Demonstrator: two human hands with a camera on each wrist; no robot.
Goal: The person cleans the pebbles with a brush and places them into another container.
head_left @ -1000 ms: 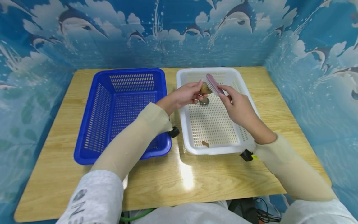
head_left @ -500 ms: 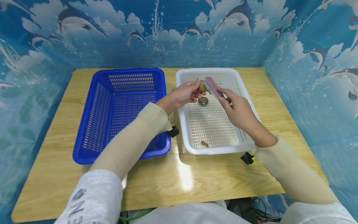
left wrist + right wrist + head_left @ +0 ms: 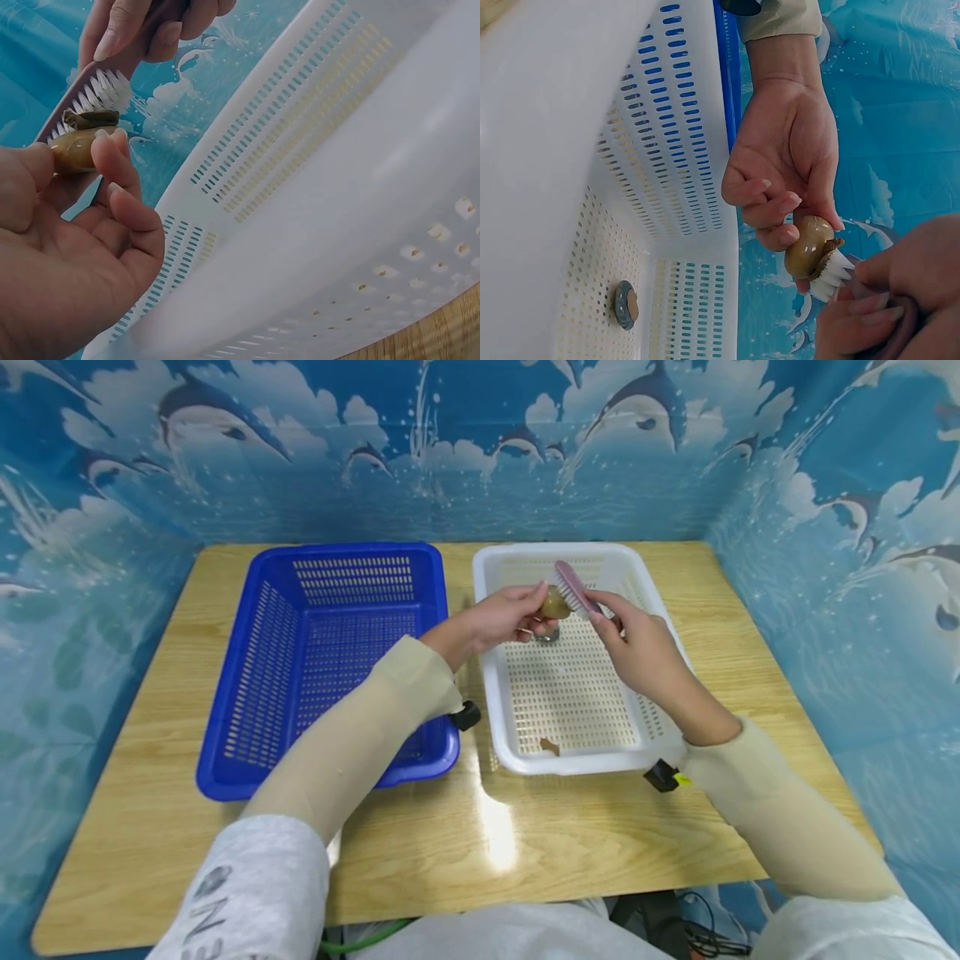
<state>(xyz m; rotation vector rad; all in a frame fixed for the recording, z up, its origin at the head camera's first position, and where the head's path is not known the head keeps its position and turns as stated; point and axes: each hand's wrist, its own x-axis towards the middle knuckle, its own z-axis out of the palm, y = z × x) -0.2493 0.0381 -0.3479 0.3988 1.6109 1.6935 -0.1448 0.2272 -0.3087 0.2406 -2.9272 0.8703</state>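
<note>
Over the far half of the white basket, my left hand pinches a smooth yellowish-brown pebble between thumb and fingers. A ragged dark brown flake sits on the pebble's surface. My right hand grips a pink brush by its handle, tilted, with the white bristles against the flake side of the pebble. Below, on the basket floor, lies a grey pebble with a brown patch on it; my left fingers partly cover it in the head view.
A blue basket stands to the left of the white one on the wooden table. A small brown scrap lies at the white basket's near end. Dolphin-print sheeting rises behind the table and at both sides.
The brush has shifted back and forth slightly against the pebble. The left hand has moved a little right since half a second ago, covering part of the grey pebble again.
</note>
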